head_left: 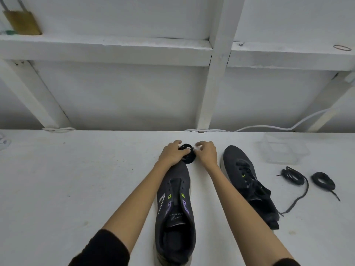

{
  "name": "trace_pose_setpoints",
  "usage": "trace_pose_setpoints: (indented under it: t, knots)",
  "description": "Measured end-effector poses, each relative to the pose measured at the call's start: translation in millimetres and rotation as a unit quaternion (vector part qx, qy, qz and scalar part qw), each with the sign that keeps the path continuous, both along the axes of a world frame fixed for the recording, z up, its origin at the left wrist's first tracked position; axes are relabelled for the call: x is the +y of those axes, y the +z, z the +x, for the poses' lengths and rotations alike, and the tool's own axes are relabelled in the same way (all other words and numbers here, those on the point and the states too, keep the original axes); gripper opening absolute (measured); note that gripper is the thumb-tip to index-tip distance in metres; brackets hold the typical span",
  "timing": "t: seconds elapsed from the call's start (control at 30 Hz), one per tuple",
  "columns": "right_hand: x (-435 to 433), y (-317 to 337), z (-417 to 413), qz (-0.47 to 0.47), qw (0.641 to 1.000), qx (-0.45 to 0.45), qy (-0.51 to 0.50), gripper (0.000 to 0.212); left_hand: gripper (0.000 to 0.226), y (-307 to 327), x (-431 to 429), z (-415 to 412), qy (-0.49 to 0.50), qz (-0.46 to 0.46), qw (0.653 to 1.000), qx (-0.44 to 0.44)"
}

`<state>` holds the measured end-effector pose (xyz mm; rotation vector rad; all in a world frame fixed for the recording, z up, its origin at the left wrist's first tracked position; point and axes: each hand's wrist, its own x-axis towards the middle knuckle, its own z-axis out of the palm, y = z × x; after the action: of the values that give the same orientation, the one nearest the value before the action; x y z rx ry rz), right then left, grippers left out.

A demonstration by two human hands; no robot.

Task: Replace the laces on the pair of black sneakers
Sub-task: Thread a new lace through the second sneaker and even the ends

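A black sneaker (175, 214) with empty eyelets lies between my forearms, toe pointing away. A second black sneaker (247, 181), still laced, lies to its right. Beyond the first shoe's toe, both hands hold a coiled black lace (189, 155). My left hand (172, 153) grips the coil from the left. My right hand (206, 151) pinches it at the right side, where something small and pale shows; I cannot tell what it is. Two more black laces lie at the right: a loosened one (294, 177) and a tight coil (323, 181).
Everything rests on a white tabletop (76, 179). A clear plastic container (281, 150) stands at the back right. A white cable (269, 127) runs along the table's far edge. Shelf framing rises behind, with a brass padlock (22, 22) up left and a rubber band (342, 48) up right.
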<state>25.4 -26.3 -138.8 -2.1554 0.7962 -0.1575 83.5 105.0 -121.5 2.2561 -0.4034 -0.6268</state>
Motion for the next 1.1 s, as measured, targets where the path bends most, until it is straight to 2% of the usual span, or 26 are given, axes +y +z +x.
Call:
trace_pose_setpoints:
  t: [0.1,0.17,0.23,0.3,0.4,0.5,0.6,0.7,0.77,0.87,0.97,1.03,1.1]
  knots:
    - [-5,2,3,-0.028,0.999,0.017,0.039,0.011,0.024,-11,-5,5,-0.001,0.019,0.998,-0.058]
    - [-8,6,3,-0.046,0.997,0.029,0.056,0.007,0.017,-12,0,7,0.041,-0.007,0.997,-0.059]
    - [-10,7,1,-0.021,0.998,0.020,0.050,0.004,0.014,-11,11,10,0.096,-0.061,0.993,-0.041]
    - [-9,10,0,0.091,0.995,-0.025,0.019,0.005,0.014,-10,22,14,0.122,-0.101,0.987,-0.037]
    - [-7,23,-2,0.275,0.954,-0.114,-0.024,0.010,0.023,-7,35,18,0.111,-0.104,0.985,-0.076]
    - [-13,37,-7,0.395,0.900,-0.175,-0.046,0.010,0.030,-5,48,22,0.122,-0.107,0.982,-0.100]
    - [-25,48,-8,0.464,0.852,-0.218,-0.112,0.012,0.035,-6,65,30,0.151,-0.109,0.977,-0.107]
    - [-46,65,-10,0.493,0.807,-0.275,-0.174,0.018,0.035,-6,87,36,0.213,-0.137,0.964,-0.077]
    - [-62,75,-13,0.496,0.785,-0.309,-0.206,0.017,0.032,-5,104,41,0.279,-0.170,0.944,-0.038]
    - [-83,83,-21,0.468,0.784,-0.331,-0.241,0.005,0.023,-7,131,47,0.350,-0.226,0.909,0.034]
    - [-94,88,-29,0.453,0.786,-0.330,-0.262,0.016,0.017,-6,152,49,0.388,-0.259,0.883,0.061]
    - [-100,88,-34,0.450,0.771,-0.339,-0.297,0.021,0.016,-8,165,51,0.415,-0.280,0.863,0.065]
    - [-109,86,-39,0.451,0.739,-0.358,-0.349,0.022,0.015,-10,179,52,0.440,-0.297,0.845,0.072]
